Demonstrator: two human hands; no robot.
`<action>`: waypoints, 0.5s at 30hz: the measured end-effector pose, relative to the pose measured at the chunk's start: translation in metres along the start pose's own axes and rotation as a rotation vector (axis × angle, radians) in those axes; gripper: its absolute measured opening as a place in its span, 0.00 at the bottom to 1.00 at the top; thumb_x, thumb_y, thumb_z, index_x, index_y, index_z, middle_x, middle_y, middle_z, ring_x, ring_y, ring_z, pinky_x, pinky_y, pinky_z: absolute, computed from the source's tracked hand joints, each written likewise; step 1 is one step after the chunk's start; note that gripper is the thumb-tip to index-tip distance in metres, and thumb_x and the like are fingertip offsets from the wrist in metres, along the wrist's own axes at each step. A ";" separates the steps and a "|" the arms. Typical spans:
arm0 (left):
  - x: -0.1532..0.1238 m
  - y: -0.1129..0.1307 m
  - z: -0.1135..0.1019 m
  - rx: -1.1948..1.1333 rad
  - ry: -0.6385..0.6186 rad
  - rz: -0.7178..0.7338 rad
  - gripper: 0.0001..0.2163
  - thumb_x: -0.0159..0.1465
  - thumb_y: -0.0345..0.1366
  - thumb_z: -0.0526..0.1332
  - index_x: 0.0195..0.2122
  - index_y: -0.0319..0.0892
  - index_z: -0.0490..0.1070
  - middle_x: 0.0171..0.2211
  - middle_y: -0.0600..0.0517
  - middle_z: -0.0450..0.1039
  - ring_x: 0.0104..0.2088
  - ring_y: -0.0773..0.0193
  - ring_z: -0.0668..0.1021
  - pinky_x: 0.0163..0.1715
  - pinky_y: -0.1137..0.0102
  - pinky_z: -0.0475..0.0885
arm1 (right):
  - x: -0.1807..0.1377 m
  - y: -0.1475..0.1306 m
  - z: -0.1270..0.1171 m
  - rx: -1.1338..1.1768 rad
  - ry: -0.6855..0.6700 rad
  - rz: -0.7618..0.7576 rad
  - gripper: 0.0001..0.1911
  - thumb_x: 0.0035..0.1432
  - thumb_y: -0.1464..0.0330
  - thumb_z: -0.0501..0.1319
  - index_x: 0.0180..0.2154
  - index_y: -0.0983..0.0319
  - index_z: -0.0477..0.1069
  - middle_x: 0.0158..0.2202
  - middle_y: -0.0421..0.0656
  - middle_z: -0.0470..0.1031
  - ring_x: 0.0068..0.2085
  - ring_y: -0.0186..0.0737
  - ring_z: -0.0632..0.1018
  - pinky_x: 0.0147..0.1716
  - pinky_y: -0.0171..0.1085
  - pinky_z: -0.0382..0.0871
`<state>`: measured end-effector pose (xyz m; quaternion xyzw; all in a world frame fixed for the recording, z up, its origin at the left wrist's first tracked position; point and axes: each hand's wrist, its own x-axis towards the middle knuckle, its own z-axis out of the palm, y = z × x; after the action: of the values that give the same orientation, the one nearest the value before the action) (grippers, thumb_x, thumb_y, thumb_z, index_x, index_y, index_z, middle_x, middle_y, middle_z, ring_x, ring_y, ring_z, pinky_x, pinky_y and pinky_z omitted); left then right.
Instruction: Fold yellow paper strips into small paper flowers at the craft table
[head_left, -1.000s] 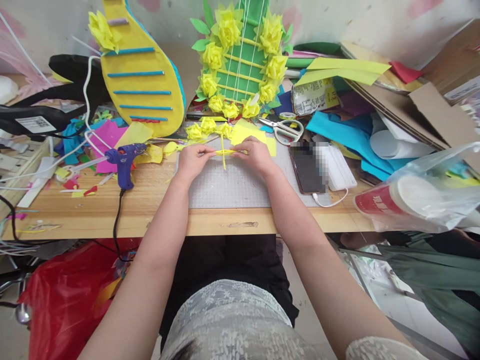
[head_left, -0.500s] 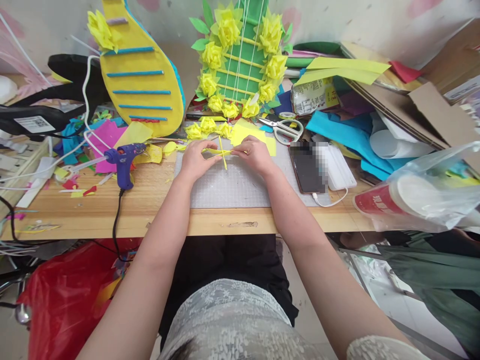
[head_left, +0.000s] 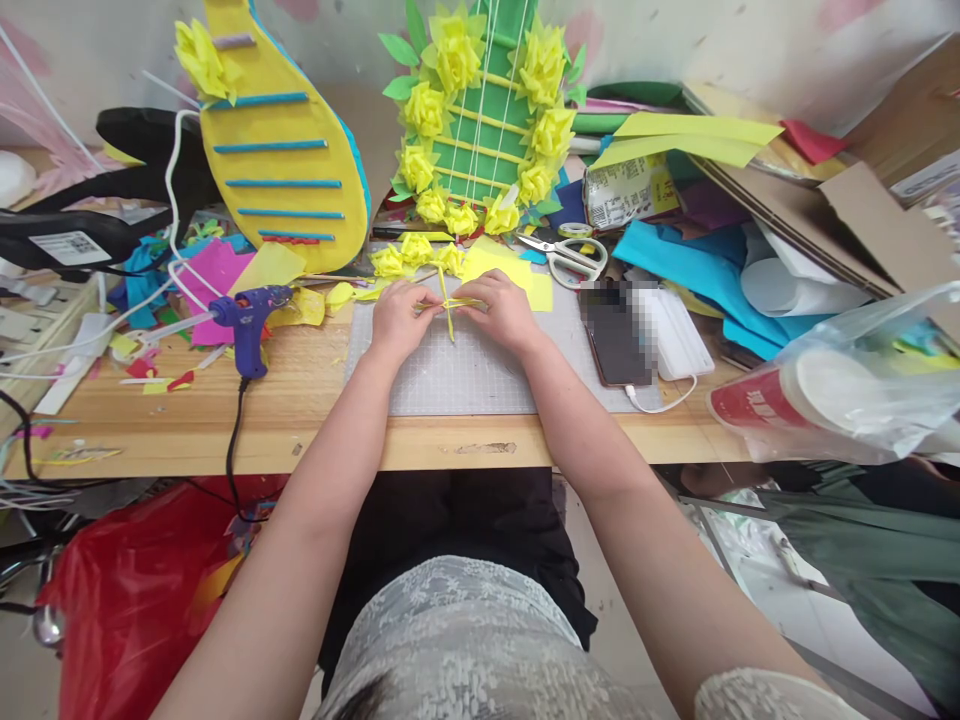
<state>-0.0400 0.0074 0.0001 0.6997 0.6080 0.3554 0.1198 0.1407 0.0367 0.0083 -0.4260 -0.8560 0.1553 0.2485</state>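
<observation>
Between my hands, thin yellow paper strips (head_left: 451,325) cross each other above the grey cutting mat (head_left: 457,385). My left hand (head_left: 401,318) is closed, its thumb and fingertips pinching the strips from the left. From the right, my right hand (head_left: 501,308) pinches them too, fingertips close to the crossing. Part of the strips is hidden by my fingers. Just beyond my hands lie small yellow paper flowers (head_left: 415,252) and yellow paper sheets (head_left: 502,270). White-handled scissors (head_left: 574,260) rest to the right of the sheets.
A purple glue gun (head_left: 251,325) with its cord lies left. A phone (head_left: 611,335), a white power bank (head_left: 682,335) and a bagged red cup (head_left: 757,398) are right. A yellow instrument-shaped cutout (head_left: 285,165) and a green flowered one (head_left: 480,150) stand behind. Cardboard (head_left: 772,215) is piled right.
My left hand has moved slightly right, its fingertips now nearer the crossing of the strips. My right hand has shifted slightly left and its fingers have moved.
</observation>
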 end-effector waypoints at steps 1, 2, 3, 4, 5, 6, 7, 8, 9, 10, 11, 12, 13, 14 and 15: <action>0.000 0.000 0.000 0.002 -0.010 0.008 0.01 0.56 0.32 0.66 0.30 0.44 0.77 0.32 0.51 0.78 0.39 0.58 0.76 0.44 0.63 0.68 | 0.000 0.000 0.001 0.002 0.003 -0.007 0.13 0.58 0.65 0.61 0.44 0.59 0.77 0.46 0.45 0.78 0.48 0.46 0.70 0.48 0.43 0.64; 0.000 0.001 0.000 0.002 -0.021 0.016 0.02 0.56 0.32 0.66 0.31 0.43 0.77 0.33 0.51 0.78 0.40 0.58 0.77 0.44 0.63 0.68 | 0.000 0.000 0.002 0.004 0.005 -0.012 0.14 0.58 0.65 0.61 0.45 0.59 0.77 0.47 0.44 0.78 0.48 0.46 0.70 0.49 0.43 0.64; -0.001 0.001 0.000 0.003 -0.033 0.024 0.03 0.56 0.32 0.66 0.33 0.43 0.77 0.34 0.51 0.79 0.40 0.58 0.77 0.45 0.64 0.68 | 0.000 0.000 0.003 0.004 0.006 -0.014 0.14 0.58 0.65 0.61 0.46 0.59 0.77 0.48 0.44 0.78 0.49 0.46 0.70 0.49 0.43 0.64; -0.001 0.002 0.000 0.006 -0.045 0.029 0.04 0.56 0.32 0.66 0.34 0.43 0.77 0.34 0.51 0.79 0.41 0.59 0.77 0.45 0.64 0.69 | 0.000 -0.001 0.004 0.002 0.005 -0.013 0.14 0.58 0.65 0.61 0.46 0.60 0.77 0.48 0.44 0.78 0.50 0.46 0.70 0.50 0.43 0.65; -0.001 0.002 0.000 0.009 -0.054 0.032 0.05 0.56 0.32 0.66 0.34 0.42 0.77 0.35 0.50 0.79 0.41 0.59 0.77 0.46 0.64 0.69 | 0.001 -0.001 0.005 -0.004 -0.001 -0.008 0.14 0.59 0.65 0.60 0.45 0.60 0.77 0.48 0.45 0.78 0.50 0.46 0.70 0.50 0.43 0.65; -0.002 0.003 0.000 0.011 -0.058 0.033 0.06 0.56 0.32 0.66 0.35 0.42 0.77 0.36 0.50 0.79 0.42 0.58 0.77 0.47 0.64 0.69 | 0.001 -0.002 0.006 -0.013 -0.008 0.001 0.13 0.59 0.66 0.60 0.45 0.60 0.78 0.47 0.45 0.78 0.50 0.45 0.71 0.50 0.43 0.65; -0.002 0.003 -0.001 0.010 -0.059 0.031 0.07 0.56 0.33 0.66 0.36 0.43 0.77 0.38 0.50 0.79 0.43 0.58 0.77 0.48 0.64 0.68 | 0.002 -0.002 0.007 -0.025 -0.015 0.013 0.13 0.60 0.66 0.59 0.44 0.60 0.78 0.45 0.45 0.79 0.49 0.45 0.71 0.49 0.42 0.65; -0.003 0.003 -0.001 0.007 -0.061 0.026 0.08 0.56 0.33 0.67 0.37 0.43 0.77 0.39 0.50 0.79 0.44 0.58 0.77 0.49 0.64 0.68 | 0.002 -0.003 0.007 -0.038 -0.023 0.028 0.12 0.60 0.67 0.59 0.42 0.60 0.79 0.44 0.45 0.79 0.48 0.45 0.72 0.48 0.42 0.65; -0.003 0.002 -0.001 0.003 -0.062 0.013 0.09 0.56 0.34 0.67 0.38 0.43 0.78 0.40 0.49 0.79 0.44 0.58 0.77 0.49 0.64 0.68 | 0.003 -0.003 0.008 -0.051 -0.028 0.044 0.12 0.60 0.67 0.59 0.41 0.60 0.79 0.43 0.45 0.80 0.48 0.45 0.73 0.47 0.41 0.65; -0.003 0.002 -0.001 0.004 -0.061 -0.009 0.09 0.56 0.34 0.67 0.38 0.43 0.78 0.40 0.49 0.79 0.44 0.58 0.77 0.48 0.64 0.69 | 0.003 -0.003 0.008 -0.059 -0.028 0.058 0.11 0.60 0.67 0.59 0.40 0.60 0.79 0.42 0.45 0.80 0.47 0.45 0.73 0.46 0.41 0.65; -0.004 0.002 -0.002 0.010 -0.059 -0.037 0.08 0.56 0.35 0.66 0.38 0.43 0.78 0.39 0.49 0.80 0.43 0.58 0.78 0.47 0.64 0.69 | 0.003 -0.003 0.008 -0.063 -0.026 0.071 0.11 0.60 0.67 0.59 0.40 0.60 0.80 0.42 0.45 0.80 0.47 0.44 0.74 0.46 0.41 0.65; -0.004 0.002 -0.003 0.021 -0.054 -0.067 0.07 0.57 0.35 0.66 0.37 0.44 0.79 0.38 0.49 0.80 0.42 0.58 0.78 0.45 0.65 0.70 | 0.003 -0.003 0.007 -0.061 -0.023 0.081 0.11 0.60 0.67 0.59 0.40 0.59 0.80 0.42 0.45 0.80 0.47 0.44 0.74 0.46 0.41 0.65; -0.004 0.002 -0.004 0.036 -0.047 -0.091 0.06 0.58 0.36 0.66 0.36 0.44 0.80 0.36 0.49 0.80 0.41 0.58 0.78 0.44 0.65 0.70 | 0.003 -0.003 0.006 -0.053 -0.018 0.087 0.11 0.60 0.67 0.59 0.41 0.59 0.80 0.42 0.45 0.80 0.47 0.44 0.73 0.46 0.41 0.66; -0.004 0.002 -0.005 0.050 -0.039 -0.105 0.05 0.58 0.36 0.65 0.34 0.45 0.80 0.35 0.49 0.80 0.40 0.58 0.78 0.43 0.65 0.70 | 0.003 -0.002 0.005 -0.042 -0.013 0.093 0.11 0.59 0.67 0.60 0.42 0.58 0.79 0.42 0.45 0.80 0.47 0.44 0.73 0.46 0.41 0.66; -0.004 0.003 -0.005 0.061 -0.030 -0.111 0.05 0.58 0.36 0.65 0.33 0.45 0.80 0.34 0.50 0.80 0.39 0.58 0.78 0.42 0.65 0.70 | 0.003 -0.001 0.004 -0.032 -0.008 0.103 0.12 0.59 0.67 0.60 0.43 0.57 0.79 0.42 0.45 0.79 0.48 0.44 0.73 0.46 0.41 0.66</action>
<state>-0.0413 0.0011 0.0043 0.6736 0.6545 0.3190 0.1274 0.1363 0.0381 0.0066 -0.4728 -0.8362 0.1559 0.2300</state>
